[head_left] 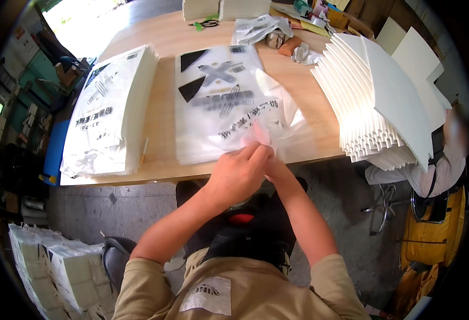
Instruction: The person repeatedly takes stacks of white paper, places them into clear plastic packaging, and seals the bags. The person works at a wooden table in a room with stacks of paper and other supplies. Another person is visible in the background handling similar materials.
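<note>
A clear plastic bag (202, 133) with black print lies flat on the table in front of me, its near right part crumpled and lifted. My left hand (242, 169) is closed on the crumpled plastic at the near edge, fingers bent in a pinch. Just beside it, touching or nearly so, is my right hand (278, 172); its fingers are mostly hidden behind the left one. A pinkish patch (257, 133) shows through the film above my fingers; what it is I cannot make out. Left of the bag stands a thick stack of similar printed bags (98, 125).
A fanned stack of white paper sheets (352, 101) rises at the right, near a seated person's sleeve (442, 173). Scissors (207, 23), a crumpled plastic bag (261, 28) and paper stacks (244, 9) lie at the back. Wrapped bundles (66, 266) stand on the floor at left.
</note>
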Demonstrator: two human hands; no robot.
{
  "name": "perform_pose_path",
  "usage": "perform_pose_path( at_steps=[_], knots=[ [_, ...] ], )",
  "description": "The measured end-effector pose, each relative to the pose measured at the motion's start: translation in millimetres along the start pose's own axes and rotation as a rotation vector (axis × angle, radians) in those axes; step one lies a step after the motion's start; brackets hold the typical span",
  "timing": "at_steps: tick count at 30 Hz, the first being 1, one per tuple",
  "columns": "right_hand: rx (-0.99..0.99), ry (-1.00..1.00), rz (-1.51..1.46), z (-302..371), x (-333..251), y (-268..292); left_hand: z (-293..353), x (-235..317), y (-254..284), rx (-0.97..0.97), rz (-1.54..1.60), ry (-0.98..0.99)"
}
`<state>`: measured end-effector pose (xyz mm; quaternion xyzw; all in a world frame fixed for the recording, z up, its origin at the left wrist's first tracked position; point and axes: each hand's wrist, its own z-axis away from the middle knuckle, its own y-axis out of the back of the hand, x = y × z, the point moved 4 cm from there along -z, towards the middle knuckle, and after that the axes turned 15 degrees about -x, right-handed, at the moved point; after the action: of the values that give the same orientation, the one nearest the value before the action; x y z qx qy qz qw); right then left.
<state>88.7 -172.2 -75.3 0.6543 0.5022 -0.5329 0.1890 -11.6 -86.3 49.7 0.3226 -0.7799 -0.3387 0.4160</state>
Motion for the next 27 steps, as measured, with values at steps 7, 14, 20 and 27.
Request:
perform_pose_path(
  at_steps=[7,14,20,27],
  knots=[
    [0.114,-0.309,0.413,-77,-50,-15,2,23,15,0.003,0.034,-0.049],
    [0.359,0.123,0.137,-93,-50,14,8,34,11,-0.021,0.002,-0.072],
    [0.35,0.462,0.244,-100,-54,18,11,36,7,-0.096,-0.013,-0.023],
    [0.393,0.317,0.252,-82,-29,47,13,36,-3,-0.13,-0.046,-0.04]
  ],
)
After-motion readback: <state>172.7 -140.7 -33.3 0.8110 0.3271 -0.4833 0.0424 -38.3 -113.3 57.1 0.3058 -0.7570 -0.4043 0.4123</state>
